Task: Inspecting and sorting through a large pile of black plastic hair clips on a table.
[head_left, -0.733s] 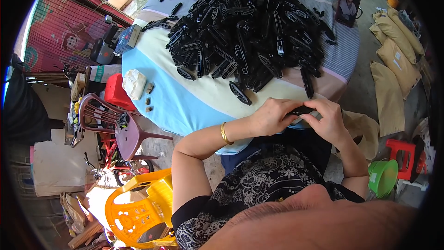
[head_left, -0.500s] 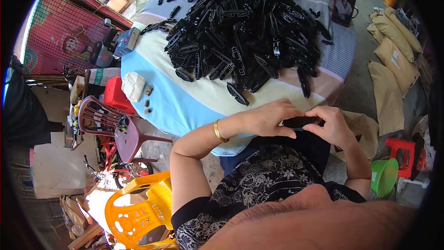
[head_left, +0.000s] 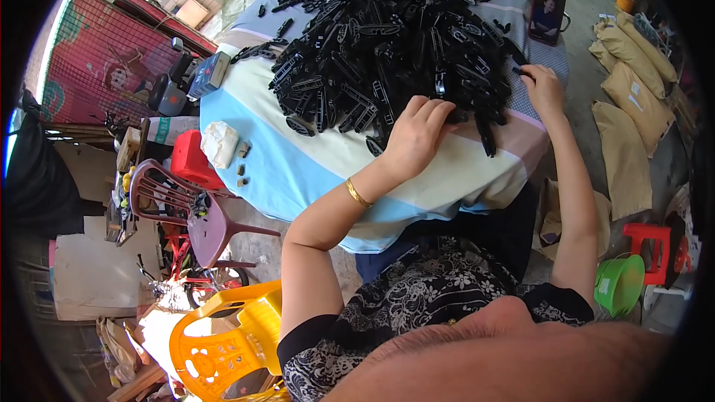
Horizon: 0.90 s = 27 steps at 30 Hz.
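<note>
Black parts (head_left: 357,52), too many to count, form one heap over the middle and far side of the worktop (head_left: 261,134), which is covered by one striped cloth. Two parts lie loose off the heap's upper left.

Hands: two. Left hand (head_left: 418,138), with one gold bangle (head_left: 357,193) at the wrist, is at the heap's near edge, fingers bent over the parts. Its grip is hidden from above; cannot tell whether it is clamped on anything. Right hand (head_left: 544,91) reaches to the heap's right side, fingertips touching one small piece (head_left: 518,71); cannot tell whether the grip is clamped on it.

Others on the worktop: one phone (head_left: 547,11), propped upright, beyond the right hand; one blue box (head_left: 209,77) at the left edge; one white bundle (head_left: 219,144); three brown blocks (head_left: 243,150) beside it.

Around: two chairs, one purple (head_left: 212,231), one yellow (head_left: 223,342); one red stool (head_left: 646,253); one green bucket (head_left: 620,285) near it; at least four tan sacks (head_left: 617,156) on the floor at right.
</note>
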Each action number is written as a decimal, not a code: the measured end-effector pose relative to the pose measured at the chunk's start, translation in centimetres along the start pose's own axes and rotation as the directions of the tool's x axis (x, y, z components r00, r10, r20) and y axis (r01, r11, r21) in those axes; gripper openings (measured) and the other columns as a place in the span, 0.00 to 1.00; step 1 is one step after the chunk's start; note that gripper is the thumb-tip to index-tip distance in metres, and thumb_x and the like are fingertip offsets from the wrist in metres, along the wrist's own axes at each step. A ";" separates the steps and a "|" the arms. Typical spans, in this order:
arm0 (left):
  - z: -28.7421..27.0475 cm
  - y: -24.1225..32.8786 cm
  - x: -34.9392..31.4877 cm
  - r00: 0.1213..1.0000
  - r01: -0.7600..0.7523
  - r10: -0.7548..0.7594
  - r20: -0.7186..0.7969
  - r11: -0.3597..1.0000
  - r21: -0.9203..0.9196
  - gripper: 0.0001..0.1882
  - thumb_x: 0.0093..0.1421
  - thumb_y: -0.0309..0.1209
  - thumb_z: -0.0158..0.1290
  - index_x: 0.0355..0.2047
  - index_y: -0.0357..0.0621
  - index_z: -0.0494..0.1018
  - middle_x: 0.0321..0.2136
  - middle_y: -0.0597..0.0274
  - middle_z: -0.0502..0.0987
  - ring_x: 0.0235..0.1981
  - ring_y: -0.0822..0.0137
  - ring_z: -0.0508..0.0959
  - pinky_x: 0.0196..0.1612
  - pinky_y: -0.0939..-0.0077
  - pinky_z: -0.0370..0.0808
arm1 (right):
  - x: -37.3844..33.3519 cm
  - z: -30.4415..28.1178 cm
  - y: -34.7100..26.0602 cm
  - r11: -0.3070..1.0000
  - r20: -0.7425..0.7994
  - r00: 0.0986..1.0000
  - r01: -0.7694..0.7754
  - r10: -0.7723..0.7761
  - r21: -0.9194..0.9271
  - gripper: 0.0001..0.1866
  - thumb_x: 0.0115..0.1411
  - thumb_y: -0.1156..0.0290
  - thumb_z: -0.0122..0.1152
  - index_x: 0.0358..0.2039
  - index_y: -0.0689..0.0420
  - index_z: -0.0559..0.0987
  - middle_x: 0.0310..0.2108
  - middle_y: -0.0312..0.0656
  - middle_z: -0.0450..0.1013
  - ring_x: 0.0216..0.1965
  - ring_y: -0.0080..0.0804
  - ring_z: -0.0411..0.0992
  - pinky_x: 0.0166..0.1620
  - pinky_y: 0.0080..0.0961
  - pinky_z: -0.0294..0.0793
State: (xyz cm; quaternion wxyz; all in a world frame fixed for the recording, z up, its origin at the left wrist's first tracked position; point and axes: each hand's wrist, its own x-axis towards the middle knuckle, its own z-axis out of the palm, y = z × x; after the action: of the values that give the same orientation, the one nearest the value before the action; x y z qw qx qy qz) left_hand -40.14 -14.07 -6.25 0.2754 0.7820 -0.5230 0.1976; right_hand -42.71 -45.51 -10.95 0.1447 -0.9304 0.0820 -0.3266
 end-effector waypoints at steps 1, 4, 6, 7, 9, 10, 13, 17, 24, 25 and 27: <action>-0.2 0.2 -0.3 0.995 0.041 -0.061 -0.079 0.970 -0.239 0.14 0.51 0.25 0.52 0.39 0.39 0.70 0.34 0.55 0.72 0.35 0.55 0.71 0.36 0.66 0.69 | 0.1 0.1 -0.2 1.000 -0.001 1.000 0.005 -0.005 0.005 0.09 0.50 0.74 0.59 0.34 0.57 0.79 0.33 0.43 0.75 0.38 0.43 0.71 0.43 0.35 0.70; 0.4 -0.3 -1.3 0.893 0.410 -0.369 0.257 0.434 -0.802 0.12 0.61 0.25 0.47 0.45 0.38 0.67 0.38 0.57 0.73 0.38 0.63 0.75 0.40 0.71 0.75 | -0.4 0.0 -1.3 1.000 -0.052 0.998 0.029 -0.029 -0.007 0.07 0.52 0.73 0.60 0.33 0.56 0.79 0.30 0.45 0.75 0.34 0.42 0.73 0.38 0.34 0.72; 0.4 -0.4 -1.3 0.784 0.468 -0.368 0.501 -0.179 -0.865 0.13 0.64 0.25 0.42 0.48 0.39 0.66 0.43 0.59 0.73 0.43 0.67 0.75 0.48 0.72 0.76 | -1.1 -0.5 -3.6 0.972 -0.194 0.978 -0.030 0.077 0.234 0.06 0.53 0.73 0.60 0.32 0.57 0.79 0.27 0.45 0.75 0.27 0.39 0.74 0.32 0.29 0.73; 0.7 -0.4 -1.2 0.785 0.465 -0.368 0.499 -0.181 -0.866 0.13 0.64 0.25 0.42 0.48 0.39 0.66 0.43 0.59 0.73 0.43 0.67 0.75 0.48 0.72 0.76 | -1.7 -1.1 -4.7 0.929 -0.273 0.961 0.066 0.039 0.364 0.06 0.53 0.74 0.61 0.32 0.59 0.79 0.27 0.44 0.75 0.25 0.34 0.74 0.28 0.23 0.72; 1.3 -0.5 -1.4 0.777 0.444 -0.291 0.558 -0.375 -0.814 0.14 0.64 0.24 0.42 0.49 0.39 0.66 0.43 0.59 0.73 0.43 0.67 0.75 0.48 0.71 0.76 | -3.6 -2.8 -8.9 0.820 -0.171 0.975 -0.018 0.140 0.572 0.06 0.52 0.75 0.62 0.32 0.59 0.79 0.27 0.43 0.76 0.26 0.30 0.75 0.30 0.21 0.72; 1.0 -0.4 -1.7 0.765 0.447 -0.291 0.574 -0.402 -0.799 0.13 0.64 0.23 0.41 0.49 0.39 0.66 0.42 0.59 0.73 0.43 0.66 0.75 0.49 0.71 0.76 | -4.4 -3.6 -11.5 0.801 -0.169 0.981 0.024 0.097 0.598 0.05 0.51 0.76 0.63 0.31 0.59 0.80 0.26 0.42 0.76 0.25 0.30 0.75 0.29 0.20 0.72; 1.2 -0.1 -1.7 0.776 0.432 -0.251 0.579 -0.457 -0.778 0.14 0.63 0.23 0.43 0.49 0.41 0.66 0.43 0.60 0.72 0.43 0.67 0.75 0.47 0.74 0.76 | -5.9 -5.1 -14.8 0.790 -0.157 0.980 0.192 -0.123 0.582 0.07 0.46 0.80 0.65 0.28 0.60 0.78 0.26 0.42 0.75 0.27 0.31 0.74 0.29 0.22 0.72; 1.7 0.0 -1.8 0.763 0.419 -0.260 0.591 -0.498 -0.760 0.14 0.62 0.20 0.42 0.49 0.40 0.66 0.45 0.58 0.72 0.45 0.66 0.75 0.49 0.73 0.75 | -6.6 -4.9 -16.2 0.780 -0.245 0.936 0.347 -0.253 0.520 0.09 0.43 0.84 0.64 0.27 0.62 0.77 0.27 0.41 0.75 0.27 0.36 0.72 0.30 0.25 0.72; 1.8 0.7 -2.1 0.807 0.410 -0.236 0.542 -0.438 -0.800 0.18 0.61 0.22 0.45 0.53 0.40 0.63 0.47 0.57 0.72 0.45 0.66 0.74 0.51 0.72 0.72 | -7.4 -5.2 -16.7 0.849 -0.245 0.915 0.393 -0.321 0.353 0.10 0.42 0.84 0.64 0.28 0.62 0.77 0.29 0.41 0.74 0.29 0.35 0.72 0.31 0.25 0.73; 1.8 0.7 -2.1 0.808 0.419 -0.223 0.545 -0.434 -0.798 0.20 0.61 0.24 0.46 0.55 0.41 0.61 0.46 0.58 0.72 0.44 0.66 0.74 0.51 0.72 0.71 | -7.6 -5.3 -16.7 0.850 -0.244 0.915 0.392 -0.321 0.352 0.10 0.42 0.84 0.64 0.28 0.62 0.77 0.29 0.41 0.74 0.29 0.35 0.72 0.31 0.25 0.73; 1.5 0.6 -2.0 0.794 0.435 -0.215 0.568 -0.451 -0.779 0.22 0.62 0.26 0.46 0.56 0.41 0.59 0.45 0.59 0.72 0.44 0.67 0.74 0.50 0.72 0.72 | -7.8 -5.3 -16.5 0.766 -0.110 0.991 0.133 -0.082 0.629 0.09 0.44 0.84 0.63 0.28 0.63 0.77 0.29 0.42 0.74 0.29 0.35 0.72 0.31 0.24 0.73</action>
State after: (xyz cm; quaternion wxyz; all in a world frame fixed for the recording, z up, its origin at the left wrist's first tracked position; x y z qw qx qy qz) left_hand -41.45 -13.81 -8.48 0.7879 0.3654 -0.2027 -0.4524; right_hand -51.13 -29.16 -6.20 0.4277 -0.8171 -0.0811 -0.3779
